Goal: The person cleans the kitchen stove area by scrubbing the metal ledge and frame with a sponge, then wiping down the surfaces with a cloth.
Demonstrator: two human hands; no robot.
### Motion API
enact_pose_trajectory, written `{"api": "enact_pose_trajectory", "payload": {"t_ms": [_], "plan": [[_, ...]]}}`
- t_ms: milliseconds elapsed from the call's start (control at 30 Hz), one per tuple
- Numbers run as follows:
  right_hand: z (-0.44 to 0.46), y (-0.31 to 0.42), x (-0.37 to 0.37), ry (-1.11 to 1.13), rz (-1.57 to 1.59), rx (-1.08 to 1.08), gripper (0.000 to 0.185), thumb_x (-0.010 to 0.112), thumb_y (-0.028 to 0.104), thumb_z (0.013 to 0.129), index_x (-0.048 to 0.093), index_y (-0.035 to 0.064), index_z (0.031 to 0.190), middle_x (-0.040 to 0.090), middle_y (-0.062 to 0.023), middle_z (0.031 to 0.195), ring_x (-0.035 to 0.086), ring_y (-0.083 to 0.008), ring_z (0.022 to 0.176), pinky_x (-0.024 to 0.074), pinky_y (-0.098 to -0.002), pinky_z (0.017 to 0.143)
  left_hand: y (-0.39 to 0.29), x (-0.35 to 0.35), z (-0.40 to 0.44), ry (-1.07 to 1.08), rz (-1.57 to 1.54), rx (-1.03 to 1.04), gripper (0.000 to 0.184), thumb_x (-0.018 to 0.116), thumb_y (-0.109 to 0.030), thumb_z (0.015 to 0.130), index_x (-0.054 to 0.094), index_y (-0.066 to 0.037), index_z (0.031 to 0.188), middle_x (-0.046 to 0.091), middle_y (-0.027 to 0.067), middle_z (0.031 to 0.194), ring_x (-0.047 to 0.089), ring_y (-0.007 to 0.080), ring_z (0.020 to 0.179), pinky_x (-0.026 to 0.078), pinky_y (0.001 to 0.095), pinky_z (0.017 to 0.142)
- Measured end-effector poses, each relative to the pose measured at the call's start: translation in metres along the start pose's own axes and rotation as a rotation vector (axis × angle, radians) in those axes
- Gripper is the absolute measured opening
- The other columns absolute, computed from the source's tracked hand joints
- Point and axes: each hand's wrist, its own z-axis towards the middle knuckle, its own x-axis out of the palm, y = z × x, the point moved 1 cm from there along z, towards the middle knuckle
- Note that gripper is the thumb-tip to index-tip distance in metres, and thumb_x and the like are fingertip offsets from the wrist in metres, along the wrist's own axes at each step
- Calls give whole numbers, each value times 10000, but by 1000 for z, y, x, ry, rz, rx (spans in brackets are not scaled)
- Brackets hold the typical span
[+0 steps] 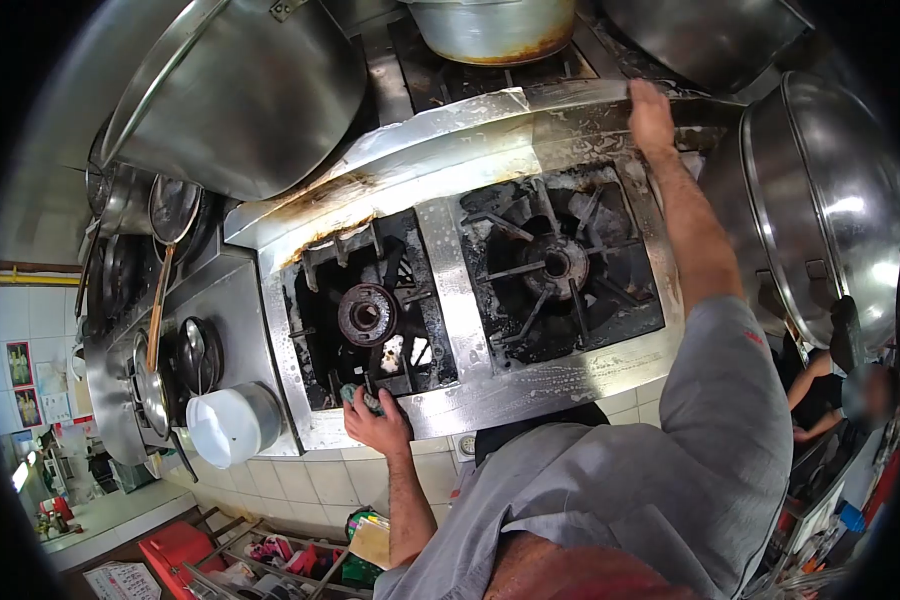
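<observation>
My left hand (378, 425) is closed around a greenish scouring pad (362, 399) at the front edge of the stove's left burner well. Close by are that well's round burner (367, 314) and a black grate, with sooty, wet-looking surfaces around them. Farther back, my right hand (652, 118) grips the top edge of the metal backsplash (580, 125) near its right end; its fingertips are partly hidden. Between my arms lies the right burner (555, 264) with its spoked grate. Whitish suds and water streaks cover the stove's steel frame (445, 270).
Large pots (240, 100) stand behind the stove, and big steel vessels (820, 200) at the right. A white bucket (232, 425) and a long-handled strainer (175, 210) are on the left. Another person (830, 390) is at far right. A cluttered rack (280, 550) stands below.
</observation>
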Motion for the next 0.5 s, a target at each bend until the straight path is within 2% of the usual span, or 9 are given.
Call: {"api": "enact_pose_trajectory", "payload": {"t_ms": [33,67,133,167,233,300,333,400,500], "plan": [[0,-10,10,-83,-111,-27,382,537,43,768,536,-5,1147,569,-178,1132,539,-317,1079,411,-436,944,-2,0,0,2,-3,-6,412,624,-361,822,571,-114,1147,495,207,1203,436,365,1142,301,488,978],[5,-5,3,-83,-118,-33,382,537,43,768,536,-5,1147,569,-178,1132,539,-317,1079,411,-436,944,-4,1,-3,8,-8,-13,410,624,-360,822,571,-115,1145,497,205,1200,437,365,1141,303,488,974],[21,21,-10,292,-40,203,394,526,44,770,541,22,1163,601,-161,1091,581,-324,1007,473,-430,867,-3,2,-4,0,-7,-4,407,624,-358,823,570,-111,1142,499,202,1197,438,365,1138,306,488,970],[20,31,-8,267,29,244,438,503,6,767,541,95,1194,626,-142,1054,608,-331,954,508,-429,795,-3,1,-4,-1,-10,-4,407,624,-355,823,570,-108,1142,499,202,1196,439,364,1137,306,488,970],[17,63,-23,126,201,115,501,499,-10,773,525,175,1239,605,-140,1119,580,-333,1032,484,-422,864,-4,1,-3,-1,-12,-2,407,624,-352,823,570,-105,1141,499,202,1196,439,364,1135,306,487,970],[18,103,-37,-9,170,-132,583,498,-76,743,513,182,1265,568,-143,1201,529,-343,1113,449,-418,921,-4,1,-3,-4,-1,4,406,625,-348,824,569,-101,1141,499,201,1195,439,365,1135,307,488,969],[20,118,-34,-59,152,-252,586,481,-78,763,508,200,1278,496,-130,1305,472,-342,1185,390,-429,994,-3,0,-4,1,1,8,406,625,-348,824,569,-101,1141,499,201,1195,439,365,1135,307,488,969],[21,148,-31,172,107,-277,559,489,-27,799,472,207,1306,386,-123,1406,379,-349,1281,332,-443,1051,-4,1,-4,-2,-7,9,406,628,-343,823,569,-100,1142,497,206,1193,439,368,1134,305,489,973],[16,149,0,318,-6,-293,473,487,60,846,456,165,1306,363,-133,1417,361,-327,1298,312,-489,1051,-3,2,-4,-8,4,25,408,630,-345,823,567,-103,1145,496,212,1193,438,370,1137,303,489,978]]}}
